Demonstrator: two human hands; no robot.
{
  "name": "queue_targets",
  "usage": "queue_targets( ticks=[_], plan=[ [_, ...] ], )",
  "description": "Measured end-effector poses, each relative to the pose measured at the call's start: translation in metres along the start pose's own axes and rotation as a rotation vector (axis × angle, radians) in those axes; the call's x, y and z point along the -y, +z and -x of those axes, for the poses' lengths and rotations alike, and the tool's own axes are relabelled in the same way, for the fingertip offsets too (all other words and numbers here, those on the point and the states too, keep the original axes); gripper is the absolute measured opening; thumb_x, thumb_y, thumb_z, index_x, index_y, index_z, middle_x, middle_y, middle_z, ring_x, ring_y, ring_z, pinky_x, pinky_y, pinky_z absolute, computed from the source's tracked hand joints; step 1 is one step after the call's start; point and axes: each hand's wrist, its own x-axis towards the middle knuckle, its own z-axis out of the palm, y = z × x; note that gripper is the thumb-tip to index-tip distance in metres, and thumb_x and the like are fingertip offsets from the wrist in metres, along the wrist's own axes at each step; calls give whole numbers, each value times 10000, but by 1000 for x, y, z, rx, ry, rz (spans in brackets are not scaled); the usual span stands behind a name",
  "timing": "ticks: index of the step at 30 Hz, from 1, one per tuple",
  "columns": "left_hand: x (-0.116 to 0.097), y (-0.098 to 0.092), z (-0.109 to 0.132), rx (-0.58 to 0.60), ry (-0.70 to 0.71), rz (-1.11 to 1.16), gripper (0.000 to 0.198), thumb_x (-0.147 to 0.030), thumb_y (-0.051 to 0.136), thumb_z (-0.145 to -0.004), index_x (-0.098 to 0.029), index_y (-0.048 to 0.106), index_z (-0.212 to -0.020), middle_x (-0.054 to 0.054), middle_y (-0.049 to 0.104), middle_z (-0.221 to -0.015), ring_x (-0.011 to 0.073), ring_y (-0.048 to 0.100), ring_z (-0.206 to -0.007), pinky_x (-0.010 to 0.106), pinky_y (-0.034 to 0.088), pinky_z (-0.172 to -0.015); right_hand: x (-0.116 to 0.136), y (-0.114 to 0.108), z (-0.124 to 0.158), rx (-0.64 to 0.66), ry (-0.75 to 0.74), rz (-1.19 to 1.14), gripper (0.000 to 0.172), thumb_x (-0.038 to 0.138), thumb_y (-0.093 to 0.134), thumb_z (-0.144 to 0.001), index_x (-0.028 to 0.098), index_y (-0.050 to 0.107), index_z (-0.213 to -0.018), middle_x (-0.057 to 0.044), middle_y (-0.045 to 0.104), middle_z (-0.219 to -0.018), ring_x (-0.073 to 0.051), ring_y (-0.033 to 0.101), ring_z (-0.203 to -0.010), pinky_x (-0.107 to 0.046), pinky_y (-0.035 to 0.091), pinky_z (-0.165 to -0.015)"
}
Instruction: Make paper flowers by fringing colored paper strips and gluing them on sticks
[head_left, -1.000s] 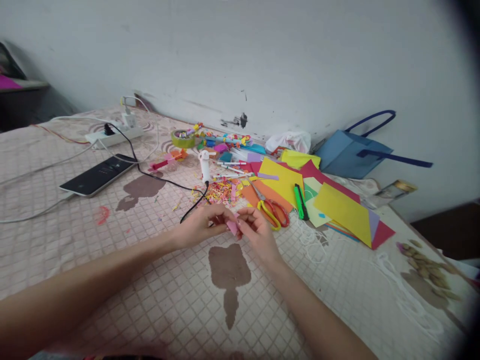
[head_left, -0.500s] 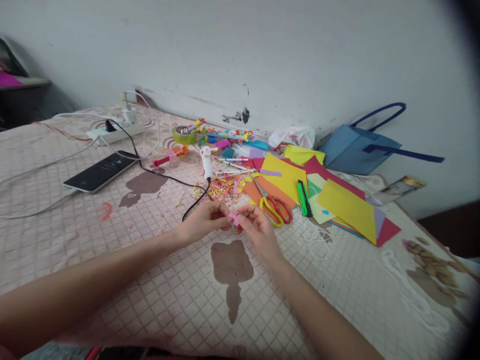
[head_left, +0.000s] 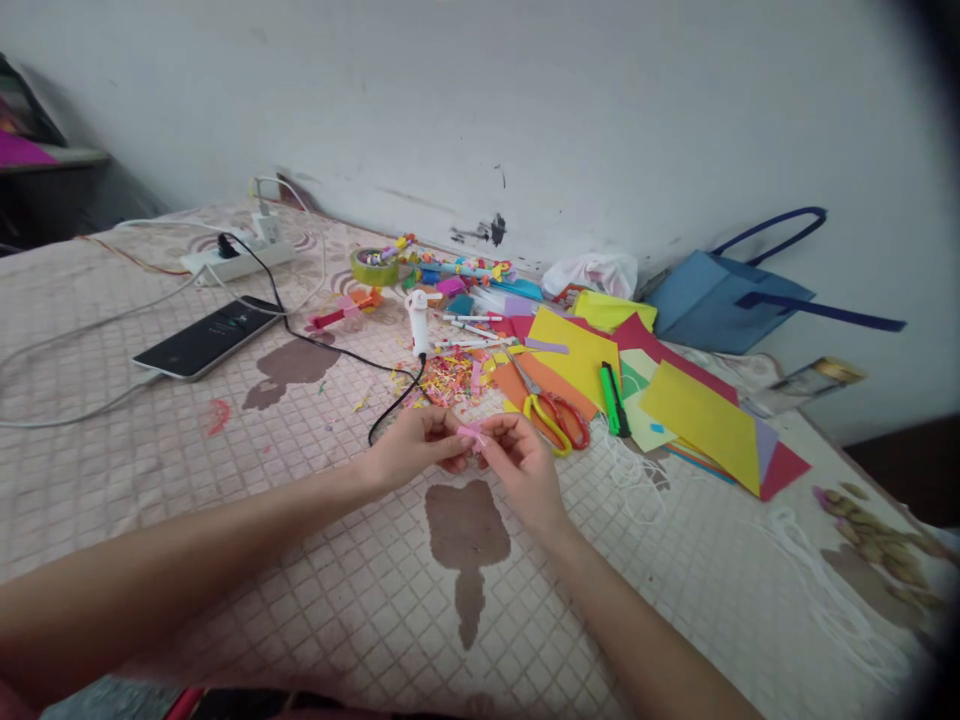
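Note:
A small piece of pink paper [head_left: 472,433] is pinched between my two hands, low over the patterned tablecloth [head_left: 315,590]. My left hand [head_left: 416,448] grips its left side with thumb and fingers together. On the other side my right hand [head_left: 523,462] holds it the same way. Fingertips cover part of the paper, so its full shape is hidden. Just beyond the hands lies a heap of coloured paper shreds [head_left: 448,380]. A white glue gun [head_left: 418,322] stands behind the left hand, its black cord running left. Scissors [head_left: 553,408] with yellow and red handles lie right of the right hand.
A green cutter [head_left: 613,400] rests by coloured paper sheets [head_left: 701,425] and tangled white string [head_left: 630,470]. A blue bag [head_left: 727,300] leans at the wall. Leftward are a phone [head_left: 210,338] on a cable and a power strip [head_left: 238,262]. Green tape [head_left: 375,267] lies at the back.
The pink paper has turned slightly between my fingers and shows a narrower shape. Both hands keep their grip in nearly the same place. The whole view has shifted a little.

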Motion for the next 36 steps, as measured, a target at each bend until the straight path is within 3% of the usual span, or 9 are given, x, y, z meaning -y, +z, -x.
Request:
queue_targets(
  ticks=[16, 28, 36],
  plan=[
    [2, -3, -2, -33, 108, -101, 219, -304, 662, -721, -127, 535, -703, -6, 602, -618, 85, 568, -560, 210, 464, -547, -2, -1, -1, 71, -24, 112, 135, 324, 570, -826, 204, 573, -763, 23, 548, -647, -122, 508, -581, -242, 422, -551],
    [1, -6, -3, -38, 115, -181, 210, -303, 645, -736, -125, 543, -691, 2, 603, -594, 90, 571, -547, 204, 464, -531, 0, 0, 1, 99, 28, 63, 226, 386, 523, -859, 203, 565, -734, 20, 536, -623, -124, 503, -556, -239, 409, -521],
    [1, -5, -2, -23, 108, -146, 218, -313, 639, -745, -125, 540, -697, -7, 591, -581, 89, 565, -538, 208, 465, -535, -3, -1, 0, 98, -1, 111, 173, 343, 548, -845, 203, 559, -743, 28, 523, -618, -119, 492, -547, -235, 404, -521]
  ],
)
